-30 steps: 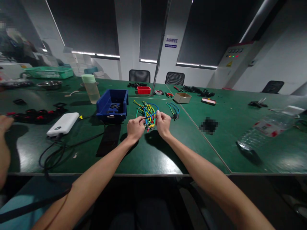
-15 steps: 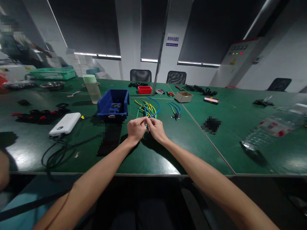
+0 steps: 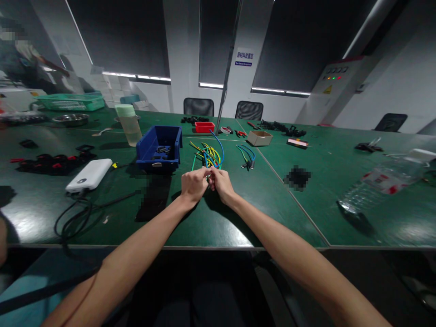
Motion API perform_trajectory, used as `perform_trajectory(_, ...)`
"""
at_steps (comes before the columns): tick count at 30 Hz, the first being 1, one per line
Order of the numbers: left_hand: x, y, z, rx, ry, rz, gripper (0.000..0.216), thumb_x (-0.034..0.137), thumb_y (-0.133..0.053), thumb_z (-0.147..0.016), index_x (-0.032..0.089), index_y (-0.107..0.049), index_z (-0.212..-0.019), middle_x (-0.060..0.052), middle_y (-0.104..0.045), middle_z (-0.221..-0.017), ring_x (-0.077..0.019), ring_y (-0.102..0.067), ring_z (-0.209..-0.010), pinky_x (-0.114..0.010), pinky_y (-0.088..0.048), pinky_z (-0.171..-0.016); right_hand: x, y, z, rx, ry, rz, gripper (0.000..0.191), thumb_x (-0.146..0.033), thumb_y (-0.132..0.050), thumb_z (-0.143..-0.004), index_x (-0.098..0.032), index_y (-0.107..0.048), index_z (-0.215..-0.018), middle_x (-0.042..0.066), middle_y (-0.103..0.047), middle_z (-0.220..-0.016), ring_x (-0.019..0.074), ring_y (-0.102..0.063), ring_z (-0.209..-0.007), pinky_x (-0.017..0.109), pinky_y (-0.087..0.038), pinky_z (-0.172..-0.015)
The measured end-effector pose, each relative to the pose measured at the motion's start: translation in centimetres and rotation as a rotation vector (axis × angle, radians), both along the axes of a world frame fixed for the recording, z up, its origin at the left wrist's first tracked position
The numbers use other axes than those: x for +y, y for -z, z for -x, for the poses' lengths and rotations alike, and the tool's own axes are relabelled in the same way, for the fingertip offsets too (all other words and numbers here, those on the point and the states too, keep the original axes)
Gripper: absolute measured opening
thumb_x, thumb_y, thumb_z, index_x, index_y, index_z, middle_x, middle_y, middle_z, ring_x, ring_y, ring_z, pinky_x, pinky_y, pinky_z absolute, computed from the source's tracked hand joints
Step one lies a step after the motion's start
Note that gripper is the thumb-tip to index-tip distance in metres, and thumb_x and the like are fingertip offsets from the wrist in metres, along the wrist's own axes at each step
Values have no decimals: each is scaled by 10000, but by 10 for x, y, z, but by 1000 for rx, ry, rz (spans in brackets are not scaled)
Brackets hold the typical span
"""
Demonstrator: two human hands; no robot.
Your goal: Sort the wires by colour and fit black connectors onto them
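My left hand and my right hand meet over the green table, fingers pinched together on the near ends of a bundle of coloured wires. The yellow, green and blue wires fan out away from me, and one blue wire loops upward. A smaller bunch of wires lies just to the right, apart from my hands. A blue bin with small dark parts stands to the left of the bundle.
A white power bank with black cables lies at the left, a dark phone near my left forearm. A plastic bottle lies at the right. A cardboard box, red tray and translucent cup stand farther back.
My hands lowered the wire bundle from a raised, spread grip and closed together on its near ends. A blue wire now arcs higher. The hand at the far left has left the view.
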State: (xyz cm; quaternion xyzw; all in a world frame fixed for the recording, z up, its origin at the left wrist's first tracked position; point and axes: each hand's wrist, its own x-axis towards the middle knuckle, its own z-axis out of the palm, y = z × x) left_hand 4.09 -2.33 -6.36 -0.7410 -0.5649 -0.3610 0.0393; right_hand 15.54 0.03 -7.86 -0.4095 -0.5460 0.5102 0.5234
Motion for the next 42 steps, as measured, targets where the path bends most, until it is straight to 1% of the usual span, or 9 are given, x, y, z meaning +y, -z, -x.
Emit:
perform_trajectory(3, -3, -4, -3, 13, -35, 73, 213, 256, -495, -885, 255, -683, -985, -45, -728, -869, -204, -666, -805, -269, -411, -678, 5, 4, -1, -22, 16, -11, 442, -536, -431, -823, -196, -455, -542, -32, -412, -413, 96, -356, -346, 235, -282, -375)
perform_trajectory(7, -3, -9, -5, -52, -70, 118, 217, 346, -484, -908, 236, -647, -1001, -53, -725, -884, -202, -669, -809, -255, -417, -662, 11, 4, -5, -201, 118, -112, 495, -546, -383, -841, -199, -428, -490, -28, -402, -403, 98, -360, -380, 232, -277, -415)
perform_trajectory(11, -2, -8, -3, -137, -29, 104, 210, 365, -505, -903, 242, -618, -1029, -39, -722, -935, -197, -670, -825, -249, -426, -658, 12, 0, -11, -384, 207, -279, 514, -531, -341, -873, -186, -456, -509, -21, -448, -456, 101, -397, -448, 224, -293, -483)
perform_trajectory(15, 1, -2, 0, -192, 13, 135, 225, 358, -510, -901, 236, -618, -1057, -44, -722, -950, -200, -668, -872, -255, -447, -695, 12, -2, -21, -465, 232, -359, 510, -486, -293, -912, -183, -481, -547, -18, -470, -485, 108, -424, -471, 225, -301, -517)
perform_trajectory(19, 2, 1, 3, -223, 56, 165, 206, 342, -524, -893, 225, -637, -1021, -46, -714, -994, -189, -662, -901, -252, -459, -738, 13, -1, -30, -543, 265, -362, 488, -463, -272, -928, -188, -488, -587, -12, -494, -516, 115, -442, -494, 226, -310, -534)
perform_trajectory(23, 0, 0, 4, -192, 75, 183, 195, 332, -529, -888, 243, -648, -1014, -33, -717, -981, -192, -663, -896, -255, -457, -728, 11, 0, -34, -585, 287, -361, 452, -445, -258, -934, -200, -466, -616, -11, -494, -527, 122, -443, -501, 229, -314, -536)
perform_trajectory(31, -1, -2, 0, -147, 119, 220, 233, 320, -497, -903, 241, -668, -1040, -56, -719, -946, -195, -665, -882, -259, -459, -737, 3, -5, -34, -693, 192, -412, 361, -386, -287, -914, -205, -427, -635, -18, -473, -560, 120, -417, -518, 239, -285, -534)
perform_trajectory(39, -1, -2, -5, -211, 153, 234, 204, 285, -535, -874, 234, -694, -992, -49, -721, -926, -188, -664, -860, -262, -479, -763, 4, -6, -37, -623, 248, -423, 326, -341, -369, -834, -193, -385, -544, -31, -382, -514, 105, -350, -507, 244, -237, -510)
perform_trajectory(42, -1, -2, -9, -199, 160, 238, 192, 284, -540, -867, 238, -703, -957, -42, -723, -905, -188, -664, -840, -263, -486, -751, 5, -6, -40, -606, 271, -399, 310, -326, -407, -787, -186, -411, -511, -29, -384, -493, 102, -341, -494, 245, -232, -500)
